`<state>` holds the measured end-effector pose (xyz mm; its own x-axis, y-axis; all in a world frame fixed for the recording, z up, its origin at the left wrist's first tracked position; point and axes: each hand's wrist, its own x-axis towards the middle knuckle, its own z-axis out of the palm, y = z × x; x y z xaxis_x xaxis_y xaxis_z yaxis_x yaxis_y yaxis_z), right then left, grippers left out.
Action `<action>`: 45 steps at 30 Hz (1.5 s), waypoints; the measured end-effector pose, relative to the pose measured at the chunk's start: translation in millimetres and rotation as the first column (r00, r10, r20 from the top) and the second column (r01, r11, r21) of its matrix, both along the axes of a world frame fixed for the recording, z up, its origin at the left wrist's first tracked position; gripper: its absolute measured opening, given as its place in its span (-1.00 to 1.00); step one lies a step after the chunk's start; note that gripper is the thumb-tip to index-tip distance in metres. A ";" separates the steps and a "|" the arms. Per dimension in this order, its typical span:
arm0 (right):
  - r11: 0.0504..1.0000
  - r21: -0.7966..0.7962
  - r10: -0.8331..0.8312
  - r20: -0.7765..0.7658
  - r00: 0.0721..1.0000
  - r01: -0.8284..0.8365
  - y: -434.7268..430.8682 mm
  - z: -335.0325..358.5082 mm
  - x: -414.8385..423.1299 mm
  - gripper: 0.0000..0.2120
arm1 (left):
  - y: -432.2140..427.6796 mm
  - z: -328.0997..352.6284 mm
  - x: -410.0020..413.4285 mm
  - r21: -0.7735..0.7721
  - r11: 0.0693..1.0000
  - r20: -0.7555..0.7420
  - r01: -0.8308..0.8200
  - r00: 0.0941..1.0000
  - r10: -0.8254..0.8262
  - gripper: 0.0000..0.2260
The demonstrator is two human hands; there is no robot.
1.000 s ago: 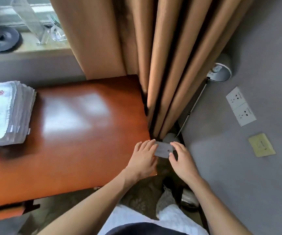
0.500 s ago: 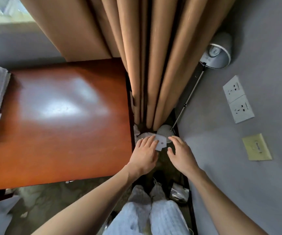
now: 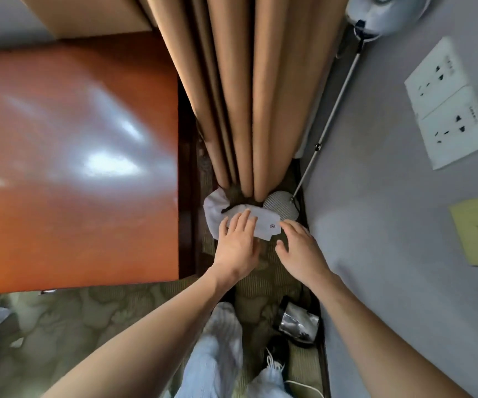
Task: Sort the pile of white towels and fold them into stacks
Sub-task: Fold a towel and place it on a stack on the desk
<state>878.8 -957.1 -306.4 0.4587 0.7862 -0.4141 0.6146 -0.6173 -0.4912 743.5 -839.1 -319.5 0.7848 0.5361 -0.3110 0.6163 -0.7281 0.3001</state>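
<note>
White towel [image 3: 265, 218] lies crumpled on the floor at the foot of the curtain [image 3: 232, 110], just beside the table [image 3: 74, 156]. The left hand [image 3: 236, 245] rests flat on it, fingers straight. The right hand [image 3: 300, 251], fingers loosely spread and gripping nothing, is at its right corner; whether it touches is unclear.
</note>
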 end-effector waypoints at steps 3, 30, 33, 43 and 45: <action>1.000 -0.010 0.021 0.007 1.000 -0.021 -3.4 -47.2 9.4 -0.52 | -7.1 -48.6 4.5 0.004 1.000 -0.010 -0.017 1.000 0.017 -0.46; 0.981 -0.033 0.189 -0.018 0.982 -0.190 45.8 -525.8 22.9 -0.49 | 27.9 -481.0 18.0 0.210 0.974 -0.479 0.088 0.877 0.024 -0.23; 0.970 -0.089 0.228 0.017 0.973 -0.226 52.2 -563.9 30.4 -0.52 | 39.7 -505.9 17.2 0.289 0.946 -0.513 0.147 0.858 0.023 -0.19; 0.929 -0.198 0.341 0.136 0.930 -0.312 61.7 -627.5 18.4 -0.56 | 37.2 -530.0 -1.1 0.425 0.856 -0.640 0.294 0.767 0.054 -0.10; 0.931 -0.202 0.337 0.143 0.931 -0.305 63.9 -628.7 14.5 -0.55 | 36.9 -530.6 -6.2 0.442 0.859 -0.643 0.259 0.759 0.102 -0.16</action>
